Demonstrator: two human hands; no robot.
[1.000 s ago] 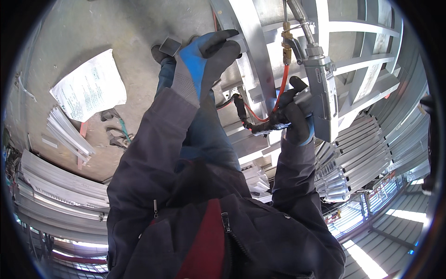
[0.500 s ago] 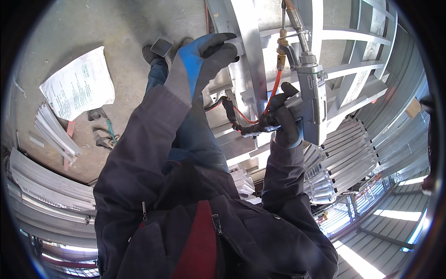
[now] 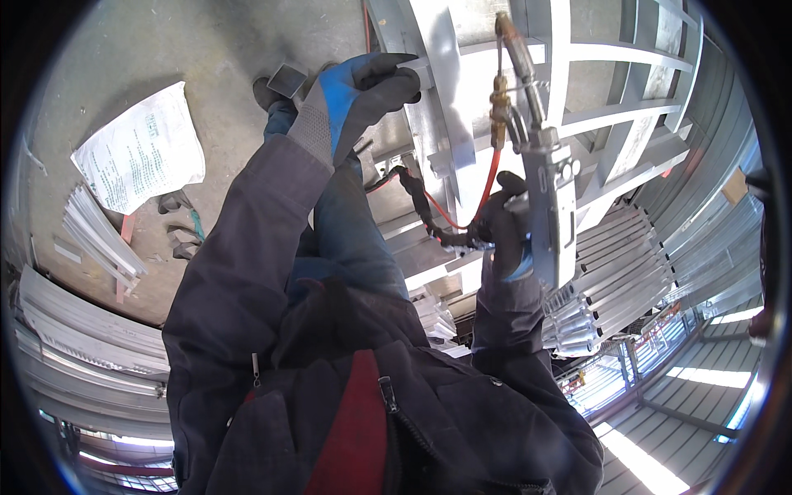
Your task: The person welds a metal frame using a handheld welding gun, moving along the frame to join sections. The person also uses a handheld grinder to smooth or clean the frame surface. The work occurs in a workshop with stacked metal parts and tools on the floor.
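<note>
My right hand (image 3: 505, 223), in a dark glove, grips a silver welding gun (image 3: 551, 216) by its handle. The gun's nozzle end points to the far side, with a brass fitting (image 3: 499, 107) and an orange-red hose (image 3: 488, 177) beside its neck. A black-wrapped cable (image 3: 419, 206) loops from the handle to the left. My left hand (image 3: 363, 99), in a grey and blue glove, is closed with its fingertips around the end of a short metal bar (image 3: 426, 74) at the frame's edge. The palm side of its grip is hidden.
A welded metal frame (image 3: 454, 115) of pale bars stretches across the far right. Stacked metal tubes (image 3: 623, 264) lie at the right. On the floor to the left are a white printed sack (image 3: 139, 148), thin metal strips (image 3: 103, 239) and a strap (image 3: 186, 235). Long profiles (image 3: 91, 330) line the near left.
The welding gun has come nearer to me and tilted slightly, with my right hand moving back a little. My left hand has shifted slightly left at the bar.
</note>
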